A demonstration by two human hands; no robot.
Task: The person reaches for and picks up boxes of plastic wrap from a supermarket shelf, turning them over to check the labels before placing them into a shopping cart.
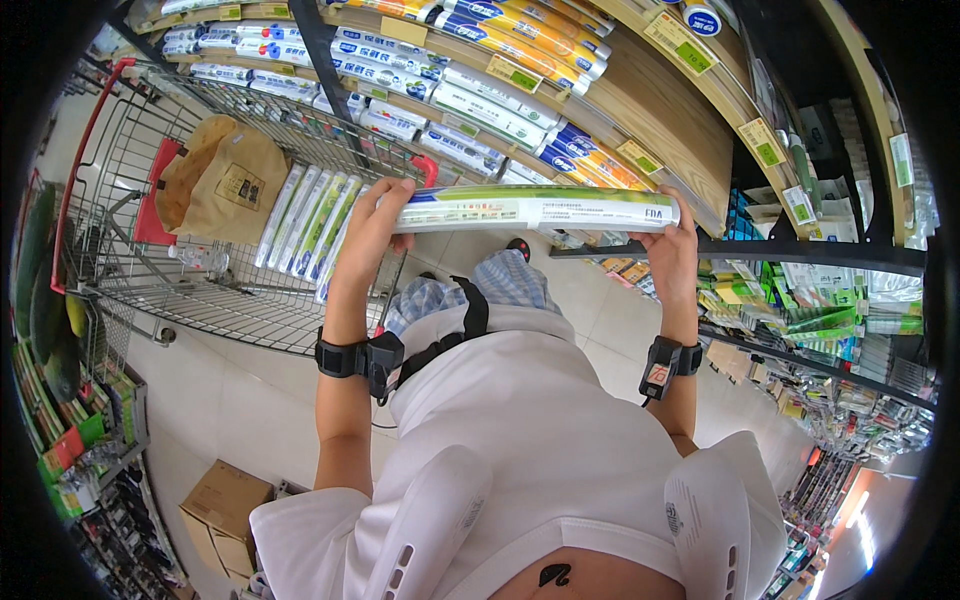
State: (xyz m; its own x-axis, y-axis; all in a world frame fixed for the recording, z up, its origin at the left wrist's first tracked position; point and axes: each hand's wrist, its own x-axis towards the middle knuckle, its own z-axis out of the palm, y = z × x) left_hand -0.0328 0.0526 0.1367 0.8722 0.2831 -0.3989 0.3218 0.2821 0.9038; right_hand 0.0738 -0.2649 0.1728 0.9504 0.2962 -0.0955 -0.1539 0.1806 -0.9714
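Between both hands I hold a long, slim box of kitchen wrap, green and white with a blue end, lying level in front of me. My left hand grips its left end, and my right hand grips the right end from below. To the left stands a wire shopping cart with red trim. Inside it, several similar long boxes lie side by side, next to a brown paper bag and a clear plastic bottle. The cart's right rim lies close to my left hand.
Shelves of boxed wrap and food bags rise ahead, with orange boxes higher up. A dark shelf edge runs near my right hand, above packaged goods. A cardboard carton stands on the floor behind left.
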